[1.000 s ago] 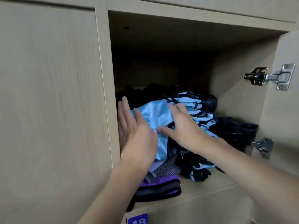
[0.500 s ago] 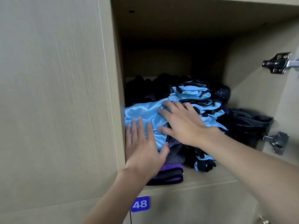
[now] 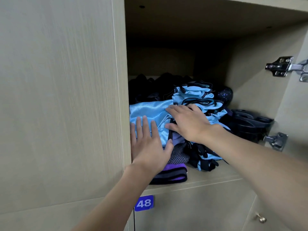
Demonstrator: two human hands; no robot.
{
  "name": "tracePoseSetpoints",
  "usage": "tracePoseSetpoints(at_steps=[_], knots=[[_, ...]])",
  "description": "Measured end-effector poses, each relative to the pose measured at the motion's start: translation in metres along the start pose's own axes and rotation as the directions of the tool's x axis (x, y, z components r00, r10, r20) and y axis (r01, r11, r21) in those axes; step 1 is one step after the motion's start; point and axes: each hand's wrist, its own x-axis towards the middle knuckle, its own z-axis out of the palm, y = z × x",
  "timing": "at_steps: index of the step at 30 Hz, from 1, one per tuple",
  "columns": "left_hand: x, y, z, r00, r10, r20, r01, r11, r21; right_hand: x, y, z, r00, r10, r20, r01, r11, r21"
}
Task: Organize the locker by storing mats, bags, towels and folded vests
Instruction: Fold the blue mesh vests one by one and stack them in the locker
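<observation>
A folded light-blue vest lies on top of a pile at the front left of the open locker. My left hand presses flat on its front face, fingers straight. My right hand lies flat on top of it, fingers spread toward the left. Behind it sits a stack of blue vests with black trim. Under the pile are a purple and black striped fabric roll and grey striped cloth. Dark bags fill the back.
A black plastic item sits at the right of the shelf by the lower hinge. The open door's upper hinge is at the right. A closed door panel is on the left. Below is a locker labelled 48.
My left hand slid from the pile's left side down to the front of the blue vest. The vest now lies flatter and further into the locker. My right hand stays on top.
</observation>
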Motion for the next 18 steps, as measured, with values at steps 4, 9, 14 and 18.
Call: tracePoseSetpoints(at_steps=[4, 9, 14, 18], knots=[[-0.012, 0.0, -0.001, 1.0, 0.02, -0.005, -0.02, 1.0, -0.006, 0.001, -0.005, -0.001, 1.0, 0.03, -0.001, -0.03, 1.0, 0.005], [-0.015, -0.001, -0.008, 0.999, 0.035, -0.003, -0.035, 0.998, -0.048, -0.011, -0.006, -0.009, 0.999, 0.032, -0.029, -0.032, 0.999, 0.016], [-0.015, -0.003, -0.012, 0.992, 0.088, -0.087, -0.1, 0.985, -0.143, -0.027, -0.012, -0.025, 0.995, 0.028, -0.095, -0.029, 1.0, -0.008], [-0.018, -0.005, -0.017, 0.971, 0.155, -0.18, -0.194, 0.955, -0.223, -0.05, -0.017, -0.032, 0.988, 0.074, -0.133, -0.076, 0.997, -0.008]])
